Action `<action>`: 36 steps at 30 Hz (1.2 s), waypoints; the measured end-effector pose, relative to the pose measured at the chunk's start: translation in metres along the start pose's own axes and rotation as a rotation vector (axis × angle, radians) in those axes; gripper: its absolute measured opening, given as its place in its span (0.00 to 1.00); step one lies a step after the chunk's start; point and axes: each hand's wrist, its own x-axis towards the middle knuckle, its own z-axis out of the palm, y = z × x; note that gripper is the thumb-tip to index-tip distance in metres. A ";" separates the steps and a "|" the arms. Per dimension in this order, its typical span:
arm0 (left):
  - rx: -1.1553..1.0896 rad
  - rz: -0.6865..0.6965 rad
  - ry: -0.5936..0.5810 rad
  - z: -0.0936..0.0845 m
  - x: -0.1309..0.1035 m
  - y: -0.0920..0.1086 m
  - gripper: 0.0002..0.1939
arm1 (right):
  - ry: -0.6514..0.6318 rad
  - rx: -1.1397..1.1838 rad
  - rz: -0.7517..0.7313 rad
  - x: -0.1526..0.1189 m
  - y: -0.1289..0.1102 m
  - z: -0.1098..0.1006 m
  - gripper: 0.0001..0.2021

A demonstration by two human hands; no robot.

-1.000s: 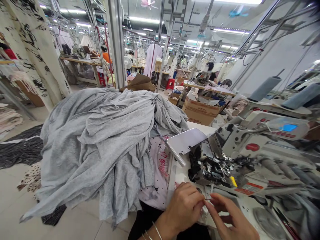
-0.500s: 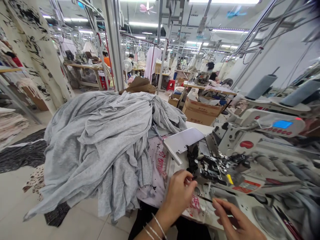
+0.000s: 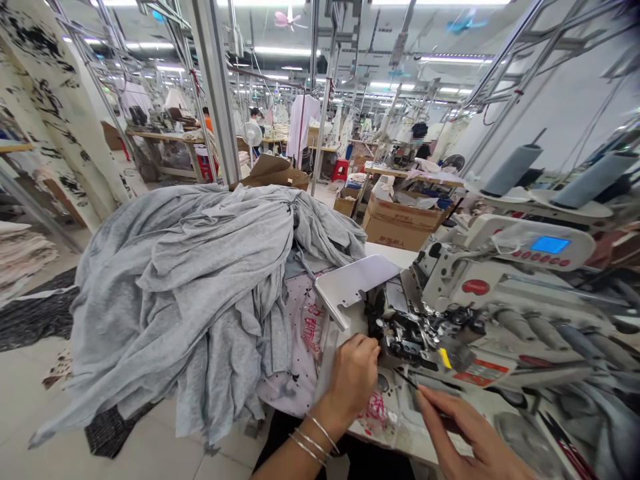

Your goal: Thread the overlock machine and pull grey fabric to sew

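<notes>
Sewing machine (image 3: 450, 320) (label unreadable) at left hand (image 3: 353, 377).

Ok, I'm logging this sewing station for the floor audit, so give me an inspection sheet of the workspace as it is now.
Surface: white machine table, mostly covered.
Job's things: sewing machine with its cover plate swung open; a thin dark tool, seemingly tweezers.
Clutter: big heap of grey fabric left of the machine; a printed plastic bag under it.
Hands: left hand at the machine's open mechanism, fingertips hidden; right hand holds the thin dark tool.
Cables: nothing clearly seen at the station.
Surroundings: cardboard box behind, thread cones, other workers far off.
</notes>
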 end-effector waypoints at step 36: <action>-0.583 -0.566 -0.065 -0.008 0.019 0.000 0.07 | -0.420 -0.173 0.414 0.089 -0.020 -0.016 0.20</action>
